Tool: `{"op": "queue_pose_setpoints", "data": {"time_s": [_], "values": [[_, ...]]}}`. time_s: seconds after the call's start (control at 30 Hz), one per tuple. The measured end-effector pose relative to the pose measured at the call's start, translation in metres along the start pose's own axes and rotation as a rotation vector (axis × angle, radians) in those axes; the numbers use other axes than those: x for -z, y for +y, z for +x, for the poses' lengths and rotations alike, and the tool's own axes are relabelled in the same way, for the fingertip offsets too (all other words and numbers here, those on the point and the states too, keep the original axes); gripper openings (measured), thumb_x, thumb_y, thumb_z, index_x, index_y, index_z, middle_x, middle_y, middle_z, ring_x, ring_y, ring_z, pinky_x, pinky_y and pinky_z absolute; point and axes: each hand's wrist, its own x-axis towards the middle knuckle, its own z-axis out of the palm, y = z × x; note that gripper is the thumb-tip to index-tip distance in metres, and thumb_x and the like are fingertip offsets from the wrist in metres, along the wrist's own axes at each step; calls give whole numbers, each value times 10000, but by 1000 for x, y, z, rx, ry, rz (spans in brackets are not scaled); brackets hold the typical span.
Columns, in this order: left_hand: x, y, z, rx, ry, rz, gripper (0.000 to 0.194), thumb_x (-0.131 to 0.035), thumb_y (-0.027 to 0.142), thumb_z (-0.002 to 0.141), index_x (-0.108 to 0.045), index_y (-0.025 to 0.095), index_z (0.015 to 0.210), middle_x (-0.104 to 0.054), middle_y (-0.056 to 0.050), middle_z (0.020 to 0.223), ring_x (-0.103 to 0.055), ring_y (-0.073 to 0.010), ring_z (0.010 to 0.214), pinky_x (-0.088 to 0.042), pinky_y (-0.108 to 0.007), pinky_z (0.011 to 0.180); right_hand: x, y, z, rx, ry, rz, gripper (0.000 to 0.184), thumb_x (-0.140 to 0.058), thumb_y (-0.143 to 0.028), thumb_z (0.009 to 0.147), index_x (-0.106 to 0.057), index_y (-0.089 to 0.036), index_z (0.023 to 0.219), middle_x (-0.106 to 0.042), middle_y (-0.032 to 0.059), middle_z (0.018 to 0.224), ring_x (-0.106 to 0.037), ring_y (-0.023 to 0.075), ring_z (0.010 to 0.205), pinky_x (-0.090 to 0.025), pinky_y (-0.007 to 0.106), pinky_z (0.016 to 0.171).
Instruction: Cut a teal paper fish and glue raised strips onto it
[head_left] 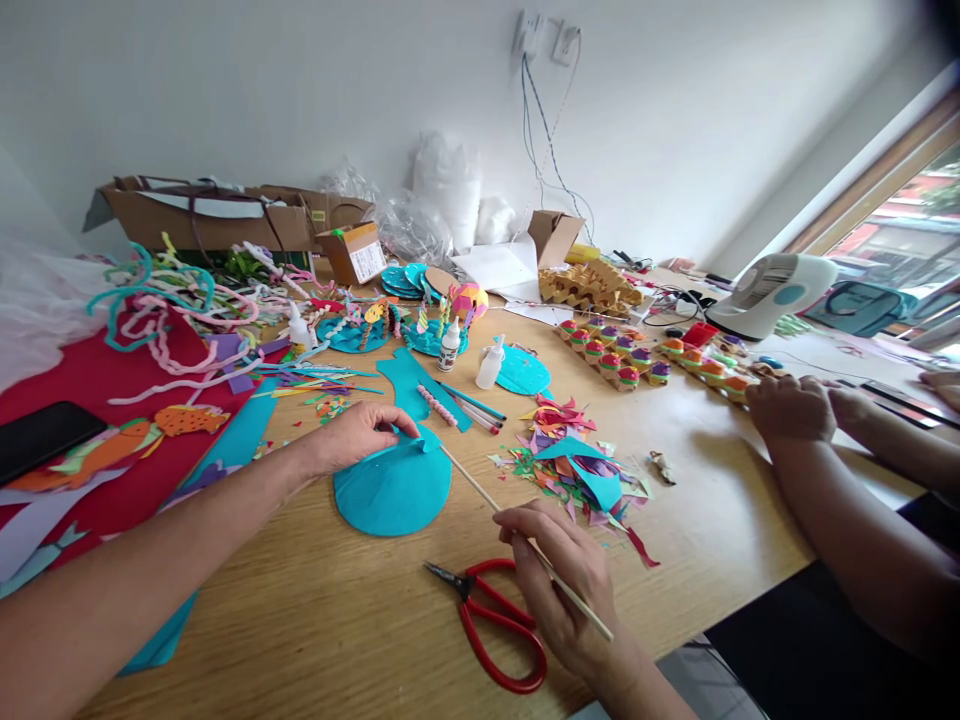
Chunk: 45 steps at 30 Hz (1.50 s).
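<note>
Printed labels show on a small white squeeze bottle [448,348] and on a small cardboard box [354,256], but the lettering is too small to read. The surface is a light wood-grain table [300,620], shiny toward the right, set against a plain white wall [300,80] with plugged-in outlets [531,35] and dangling cables; a wood-framed window [900,215] stands at right.

A turquoise disc [394,492] lies flat near the table's front, left of red-handled scissors [504,625]. The left hand [366,436] has its fingertips at the disc's far edge, beside a small turquoise curl [427,438]; whether they pinch or merely press, I cannot tell. The right hand [562,575] grips a slim wooden stick [474,480] between thumb and fingers, its tip by the curl. Another person's hand [791,408] rests near painted egg-carton cups [716,372].
</note>
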Motion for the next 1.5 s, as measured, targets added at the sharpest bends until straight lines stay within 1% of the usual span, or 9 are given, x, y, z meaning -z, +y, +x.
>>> {"op": "queue_pose_setpoints", "data": {"time_s": [0.07, 0.2, 0.47, 0.63, 0.87, 0.97, 1.13, 1.3, 1.5], "values": [[0, -1, -1, 9, -10, 10, 204, -604, 250, 656, -726, 218, 815, -727, -19, 861, -625, -226, 826, -455, -319, 744, 0, 0, -1, 26, -17, 6, 224, -384, -65, 856, -548, -180, 957, -577, 37, 730, -532, 139, 642, -420, 255, 569], [0, -3, -1, 24, -36, 15, 255, -580, 253, 678, -723, 220, 886, -726, -23, 985, -631, -237, 911, -468, -327, 776, -2, 0, -1, 95, -115, 8, 229, -381, -62, 836, -541, -167, 962, -579, 49, 728, -514, 154, 646, -411, 273, 572], [-1, -5, 2, 7, -76, 18, 303, -552, 248, 687, -706, 214, 946, -705, -20, 1084, -610, -234, 1026, -455, -345, 885, -11, 4, 9, 136, -205, -62, 232, -376, -54, 860, -538, -156, 991, -622, 77, 798, -547, 166, 694, -460, 283, 605], [0, -4, 2, -9, -84, 36, 337, -538, 247, 689, -698, 198, 981, -698, -28, 1103, -591, -242, 1072, -440, -353, 921, -14, 10, 9, 105, -177, -96, 250, -368, -55, 878, -540, -167, 1020, -628, 76, 819, -560, 172, 727, -478, 296, 628], [1, -6, 4, -25, -94, 109, 362, -505, 201, 692, -695, 214, 1000, -684, -9, 1138, -578, -224, 1090, -417, -337, 939, -16, 12, 5, 128, -125, -165, 243, -395, -45, 876, -524, -163, 1045, -629, 75, 831, -563, 177, 735, -497, 316, 654], [0, -8, 4, -33, -97, 153, 369, -495, 175, 690, -699, 217, 995, -686, -6, 1133, -591, -212, 1059, -424, -318, 918, -16, 13, 4, 138, -124, -182, 256, -399, -44, 872, -517, -164, 1065, -633, 84, 861, -569, 182, 757, -502, 326, 671], [0, -13, 5, -30, -88, 240, 378, -487, 166, 703, -694, 209, 1017, -702, -14, 1087, -619, -205, 963, -456, -299, 843, -16, 12, 4, 134, -137, -185, 257, -398, -48, 866, -528, -160, 1057, -632, 82, 846, -573, 181, 751, -503, 325, 669], [0, -19, 8, -35, -83, 327, 393, -473, 122, 680, -699, 196, 993, -706, -27, 1083, -614, -205, 989, -445, -293, 867, -15, 9, 5, 135, -144, -195, 246, -401, -53, 864, -537, -163, 1037, -629, 79, 828, -568, 176, 728, -486, 311, 640], [-1, -21, 11, -42, -95, 410, 406, -477, 101, 657, -711, 199, 974, -711, -27, 1078, -620, -211, 1004, -440, -282, 869, -9, 4, 3, 191, -180, -139, 238, -404, -38, 829, -529, -148, 999, -608, 71, 765, -532, 174, 664, -447, 317, 596]]}}
